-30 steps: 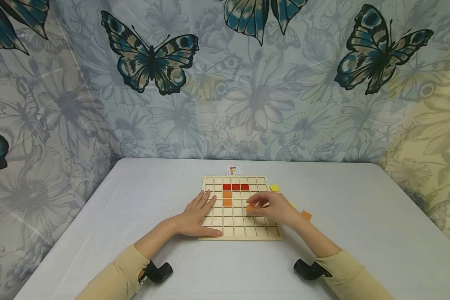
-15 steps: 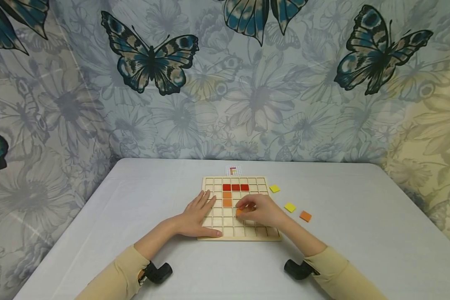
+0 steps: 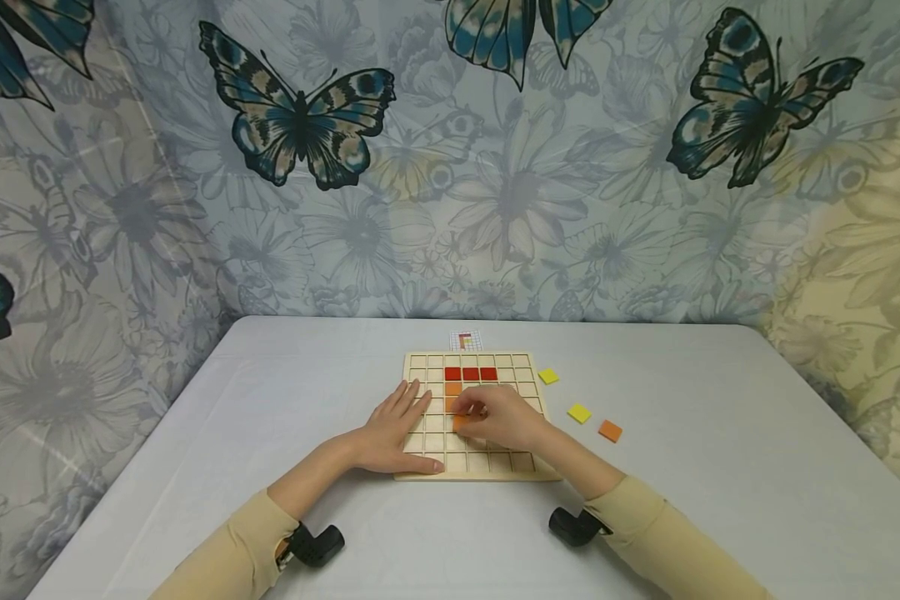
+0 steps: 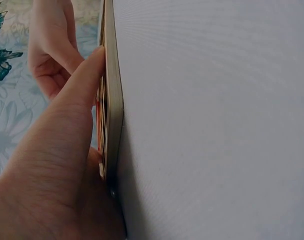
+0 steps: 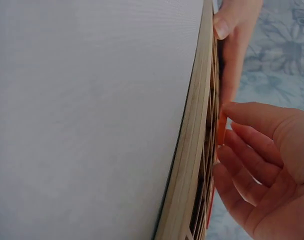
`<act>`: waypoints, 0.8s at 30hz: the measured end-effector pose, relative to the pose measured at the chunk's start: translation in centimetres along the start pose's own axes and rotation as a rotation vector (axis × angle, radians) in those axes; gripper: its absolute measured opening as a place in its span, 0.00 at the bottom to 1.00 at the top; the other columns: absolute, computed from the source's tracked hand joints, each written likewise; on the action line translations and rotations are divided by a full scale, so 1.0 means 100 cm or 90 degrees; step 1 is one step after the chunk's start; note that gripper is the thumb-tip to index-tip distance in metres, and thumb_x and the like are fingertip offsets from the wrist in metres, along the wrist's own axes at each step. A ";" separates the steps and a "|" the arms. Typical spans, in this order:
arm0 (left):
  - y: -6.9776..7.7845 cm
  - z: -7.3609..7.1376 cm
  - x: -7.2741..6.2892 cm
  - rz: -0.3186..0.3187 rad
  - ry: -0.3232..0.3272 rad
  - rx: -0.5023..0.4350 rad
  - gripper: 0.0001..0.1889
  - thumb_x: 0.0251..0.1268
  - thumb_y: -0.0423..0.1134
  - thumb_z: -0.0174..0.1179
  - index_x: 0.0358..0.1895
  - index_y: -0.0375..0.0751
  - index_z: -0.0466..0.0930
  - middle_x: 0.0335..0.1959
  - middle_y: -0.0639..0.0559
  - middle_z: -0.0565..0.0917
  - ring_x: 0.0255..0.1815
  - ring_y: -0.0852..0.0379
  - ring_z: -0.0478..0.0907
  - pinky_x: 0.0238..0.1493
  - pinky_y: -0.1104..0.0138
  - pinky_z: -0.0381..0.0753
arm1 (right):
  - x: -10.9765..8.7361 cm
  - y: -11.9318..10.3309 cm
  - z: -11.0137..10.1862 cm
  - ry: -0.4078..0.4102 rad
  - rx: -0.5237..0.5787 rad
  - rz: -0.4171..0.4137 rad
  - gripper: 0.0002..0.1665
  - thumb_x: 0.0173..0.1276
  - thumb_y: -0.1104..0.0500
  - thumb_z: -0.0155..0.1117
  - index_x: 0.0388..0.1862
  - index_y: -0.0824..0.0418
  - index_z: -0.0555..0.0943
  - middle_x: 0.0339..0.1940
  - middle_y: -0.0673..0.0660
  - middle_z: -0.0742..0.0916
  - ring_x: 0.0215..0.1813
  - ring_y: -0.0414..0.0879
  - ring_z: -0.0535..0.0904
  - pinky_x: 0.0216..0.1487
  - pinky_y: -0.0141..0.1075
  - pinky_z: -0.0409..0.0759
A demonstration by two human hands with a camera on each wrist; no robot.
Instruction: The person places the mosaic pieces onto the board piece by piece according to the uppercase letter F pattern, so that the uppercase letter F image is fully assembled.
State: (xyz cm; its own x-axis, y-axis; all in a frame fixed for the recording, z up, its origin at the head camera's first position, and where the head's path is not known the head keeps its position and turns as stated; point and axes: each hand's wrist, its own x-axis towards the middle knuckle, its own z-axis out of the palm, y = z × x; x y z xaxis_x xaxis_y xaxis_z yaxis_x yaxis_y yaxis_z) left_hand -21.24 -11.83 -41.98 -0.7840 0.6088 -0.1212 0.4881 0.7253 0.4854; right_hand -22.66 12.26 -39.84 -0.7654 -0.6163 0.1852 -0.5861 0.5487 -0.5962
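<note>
A wooden grid board (image 3: 435,443) lies flat on the table. My left hand (image 3: 392,432) rests on its left side with fingers spread, the thumb along the near edge. My right hand (image 3: 504,417) pinches an orange square tile (image 5: 222,127) between thumb and fingers, low over the board, just nearer than the orange tiles (image 3: 453,389) that lie in one column. Three red tiles (image 3: 471,374) fill a row above that column. Whether the pinched tile touches the board cannot be told in the right wrist view.
To the right of the board lie two yellow tiles, a far yellow tile (image 3: 548,377) and a nearer yellow tile (image 3: 579,413), plus a loose orange tile (image 3: 610,431). A small printed pattern card (image 3: 466,341) lies behind the board on the white table (image 3: 690,392).
My right hand has moved left across the board with the orange tile, up to the column of orange tiles. The left hand has stayed in place.
</note>
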 end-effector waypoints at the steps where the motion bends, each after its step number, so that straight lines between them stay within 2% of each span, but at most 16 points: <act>1: 0.000 0.000 0.000 0.000 0.000 -0.002 0.56 0.58 0.67 0.60 0.79 0.39 0.41 0.79 0.40 0.35 0.78 0.43 0.25 0.72 0.42 0.38 | 0.001 0.000 0.000 0.000 -0.006 -0.002 0.12 0.59 0.62 0.73 0.42 0.59 0.84 0.36 0.47 0.86 0.37 0.40 0.79 0.40 0.33 0.78; 9: 0.000 0.000 -0.001 0.005 0.000 -0.007 0.57 0.58 0.68 0.60 0.79 0.39 0.41 0.79 0.40 0.34 0.78 0.43 0.25 0.72 0.42 0.37 | 0.008 -0.001 0.003 -0.007 -0.026 -0.008 0.12 0.59 0.63 0.74 0.43 0.59 0.84 0.38 0.48 0.86 0.38 0.42 0.79 0.40 0.33 0.77; 24: 0.000 0.000 -0.002 0.004 0.001 -0.007 0.56 0.58 0.67 0.60 0.79 0.39 0.41 0.79 0.40 0.34 0.78 0.42 0.25 0.72 0.43 0.36 | 0.011 0.001 0.005 -0.024 -0.010 -0.016 0.13 0.60 0.63 0.73 0.44 0.61 0.84 0.39 0.49 0.86 0.39 0.44 0.79 0.42 0.34 0.79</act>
State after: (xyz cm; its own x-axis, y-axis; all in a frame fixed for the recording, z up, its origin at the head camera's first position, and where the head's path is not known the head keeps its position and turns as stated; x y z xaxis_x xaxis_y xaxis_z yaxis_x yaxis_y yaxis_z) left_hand -21.10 -11.92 -41.95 -0.7814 0.6131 -0.1160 0.4895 0.7176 0.4954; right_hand -23.37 11.35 -40.12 -0.7397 -0.6508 0.1710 -0.6096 0.5406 -0.5797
